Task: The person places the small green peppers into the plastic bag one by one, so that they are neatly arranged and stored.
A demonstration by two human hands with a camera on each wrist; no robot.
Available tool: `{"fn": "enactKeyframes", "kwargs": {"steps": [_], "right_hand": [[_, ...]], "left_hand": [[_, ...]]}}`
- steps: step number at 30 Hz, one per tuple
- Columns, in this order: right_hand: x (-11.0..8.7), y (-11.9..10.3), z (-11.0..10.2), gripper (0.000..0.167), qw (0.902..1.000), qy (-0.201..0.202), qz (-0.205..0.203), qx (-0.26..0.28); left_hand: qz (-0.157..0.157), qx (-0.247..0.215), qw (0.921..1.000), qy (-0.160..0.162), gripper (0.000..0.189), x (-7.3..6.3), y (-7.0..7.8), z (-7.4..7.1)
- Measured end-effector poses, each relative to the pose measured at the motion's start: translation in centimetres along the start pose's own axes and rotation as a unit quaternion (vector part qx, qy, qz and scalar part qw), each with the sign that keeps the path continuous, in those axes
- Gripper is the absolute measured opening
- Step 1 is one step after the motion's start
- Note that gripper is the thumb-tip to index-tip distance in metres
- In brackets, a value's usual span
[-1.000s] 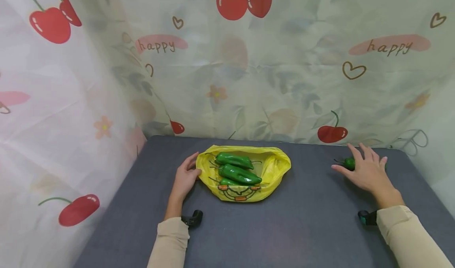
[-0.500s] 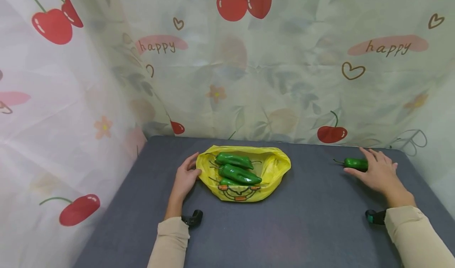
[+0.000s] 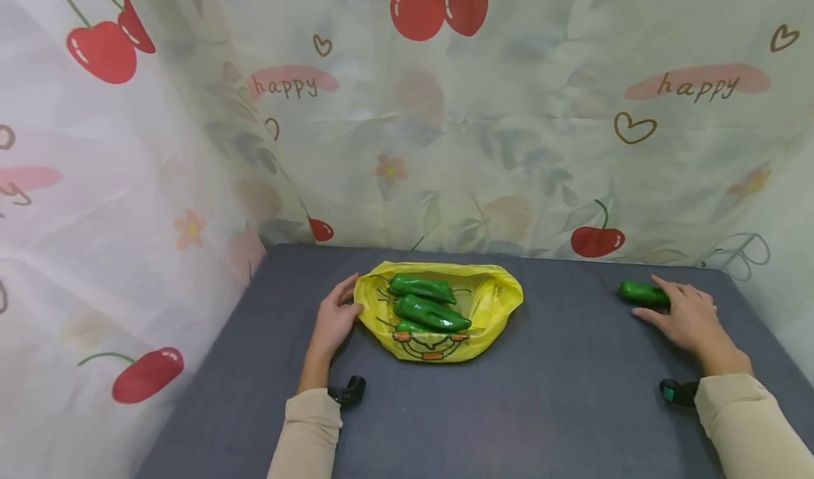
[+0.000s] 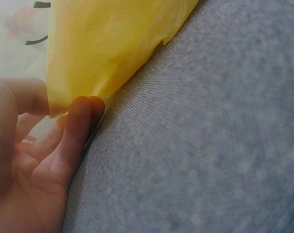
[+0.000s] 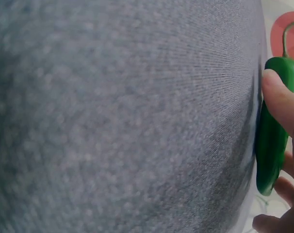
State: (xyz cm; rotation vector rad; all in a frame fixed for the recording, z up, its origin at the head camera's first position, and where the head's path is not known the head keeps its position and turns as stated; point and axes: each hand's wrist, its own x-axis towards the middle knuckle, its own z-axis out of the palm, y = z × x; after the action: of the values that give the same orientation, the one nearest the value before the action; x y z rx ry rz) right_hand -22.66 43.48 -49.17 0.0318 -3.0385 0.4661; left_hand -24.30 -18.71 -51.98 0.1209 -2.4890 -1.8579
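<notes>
A yellow plastic bag [image 3: 492,302] lies with its mouth spread wide on the grey table, several long green chili peppers [image 3: 432,314] inside. My left hand [image 3: 337,316] pinches the bag's left edge; in the left wrist view the thumb and fingers hold the thin yellow plastic [image 4: 108,43]. Far right on the table lies a single green chili pepper [image 3: 641,293], its stem pointing left. Over its right end hovers my right hand [image 3: 689,320], fingers loosely bent, thumb apart from the pepper. The right wrist view shows the pepper [image 5: 273,145] behind my thumb; any fingertip contact is unclear.
The grey table [image 3: 509,415] ends at the back against a hanging cloth [image 3: 464,140] printed with cherries and hearts. Another stretch of this cloth [image 3: 127,267] closes the left side. A dark wrist device [image 3: 348,392] sits at the left wrist.
My right hand has drawn back to the right along the lone pepper, uncovering more of it. The pepper itself stays about where it was. My left hand and the bag hold still.
</notes>
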Motion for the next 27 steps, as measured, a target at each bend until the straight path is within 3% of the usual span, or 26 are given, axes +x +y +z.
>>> {"fn": "enactKeyframes", "kwargs": {"steps": [7,13,27], "right_hand": [[0.02,0.44,0.06,0.073,0.9994,0.012,-0.029,0.011],[-0.05,0.56,-0.03,0.067,0.9997,0.004,-0.025,0.009],[-0.48,0.08,0.02,0.061,0.9987,0.000,0.038,0.036]], "left_hand": [[-0.006,0.000,1.0000,0.005,0.064,-0.04,0.03,0.12],[0.000,0.005,1.0000,0.005,0.064,-0.05,0.14,0.08],[-0.001,-0.004,1.0000,0.005,0.064,0.09,-0.06,0.15]]}}
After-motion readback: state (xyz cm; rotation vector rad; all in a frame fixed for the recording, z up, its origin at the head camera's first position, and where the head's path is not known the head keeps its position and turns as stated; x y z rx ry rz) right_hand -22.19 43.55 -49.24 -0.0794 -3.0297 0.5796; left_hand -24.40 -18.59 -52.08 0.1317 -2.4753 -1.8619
